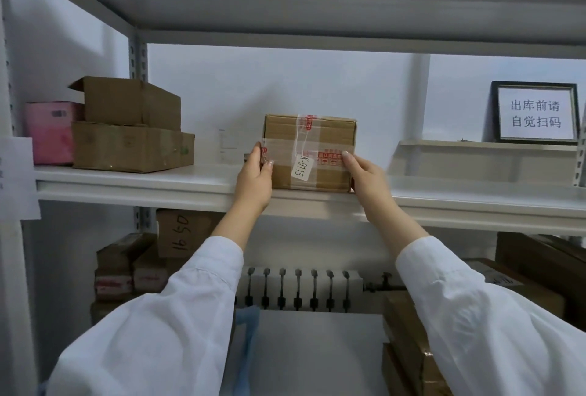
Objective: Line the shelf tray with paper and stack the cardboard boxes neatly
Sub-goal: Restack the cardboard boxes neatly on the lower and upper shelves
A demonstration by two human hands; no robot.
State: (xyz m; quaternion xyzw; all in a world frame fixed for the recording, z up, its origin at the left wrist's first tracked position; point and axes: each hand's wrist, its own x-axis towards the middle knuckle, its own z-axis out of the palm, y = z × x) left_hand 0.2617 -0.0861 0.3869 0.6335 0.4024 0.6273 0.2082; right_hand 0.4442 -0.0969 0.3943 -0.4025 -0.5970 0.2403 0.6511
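Brown card makes the box [309, 151], taped shut (so its inside is hidden), with a white tag that reads K-9115. The left hand [255, 178] and the right hand [367, 178] hold it, one on each side. The thumbs are on the front and the fingers go round the ends, so each grip is closed on the box. Its bottom is at the front edge of the shelf [126, 180], near the middle. I cannot tell if it rests there or is a bit lifted.

Well apart to the left, an open box [130, 104] sits on a flat box [133, 146]. One flap stands up, but what is inside cannot be seen. A pink box [52, 132] is just beside them. To the right a grey tray [475, 158] lies on the shelf, and its inside is hidden from here. Behind it a framed sign [536, 112] stands by the white wall.

Below the shelf are more boxes [180, 230] and a white radiator [298, 289]. A blue thing [247, 341] low down is too blurred to name. White sleeves [177, 316] cover both arms.
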